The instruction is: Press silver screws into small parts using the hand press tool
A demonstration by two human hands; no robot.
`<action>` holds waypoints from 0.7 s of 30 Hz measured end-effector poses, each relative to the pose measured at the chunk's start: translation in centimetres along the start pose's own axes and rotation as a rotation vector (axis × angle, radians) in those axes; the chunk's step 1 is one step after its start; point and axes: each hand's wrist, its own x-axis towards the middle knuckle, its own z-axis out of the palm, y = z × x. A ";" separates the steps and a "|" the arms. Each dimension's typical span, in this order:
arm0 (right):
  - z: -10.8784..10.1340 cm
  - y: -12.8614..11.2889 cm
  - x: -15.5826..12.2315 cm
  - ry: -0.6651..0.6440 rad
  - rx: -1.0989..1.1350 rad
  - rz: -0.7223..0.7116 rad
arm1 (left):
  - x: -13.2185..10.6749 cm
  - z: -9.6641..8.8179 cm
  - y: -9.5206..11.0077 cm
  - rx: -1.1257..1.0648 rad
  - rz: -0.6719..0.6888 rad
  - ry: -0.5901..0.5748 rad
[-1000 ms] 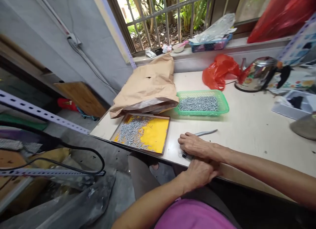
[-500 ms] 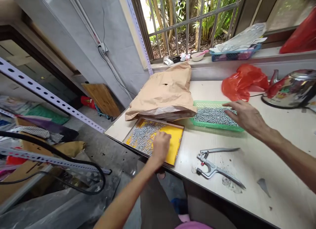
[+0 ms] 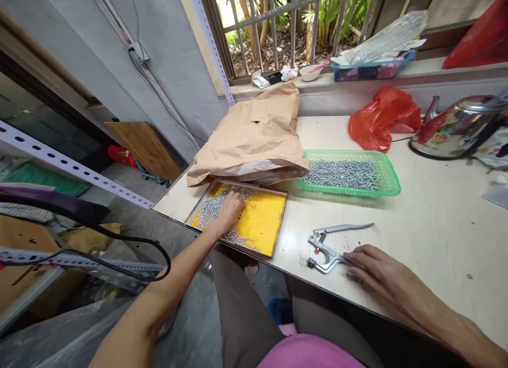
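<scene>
My left hand (image 3: 229, 211) reaches into the yellow tray (image 3: 262, 227) at the table's near left corner, fingers curled down among the small silver screws (image 3: 209, 209) piled there. What it pinches, if anything, is hidden. My right hand (image 3: 377, 272) rests on the lower handle of the metal hand pliers (image 3: 325, 249) lying on the table near the front edge, fingers closing over it. A green basket (image 3: 387, 188) holding more silver screws sits behind the pliers.
A brown paper sack (image 3: 254, 132) lies behind the yellow tray. A red plastic bag (image 3: 381, 119) and a steel kettle (image 3: 456, 127) stand at the back right. The windowsill holds a blue basket (image 3: 369, 69). Perforated metal shelving (image 3: 71, 167) and clutter fill the left.
My right hand came back from the green basket to the pliers' handle near the table edge. My left hand moved farther left in the yellow tray, into the screw pile.
</scene>
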 end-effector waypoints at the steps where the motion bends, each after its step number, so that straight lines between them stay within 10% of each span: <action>1: 0.2 -0.1 -0.3 -0.008 -0.033 0.008 | 0.2 -0.3 0.0 -0.012 -0.013 -0.006; 9: -0.1 -0.9 0.3 -0.100 -0.267 0.062 | -1.8 -2.7 5.5 -0.443 -0.090 0.147; 15: -0.6 -0.7 0.6 -0.096 -0.324 0.031 | -5.6 -2.2 17.0 -1.377 -0.365 -0.320; 21: -0.9 0.1 -0.2 -0.125 -0.346 0.049 | -5.4 -0.3 20.5 -1.371 -0.449 -0.372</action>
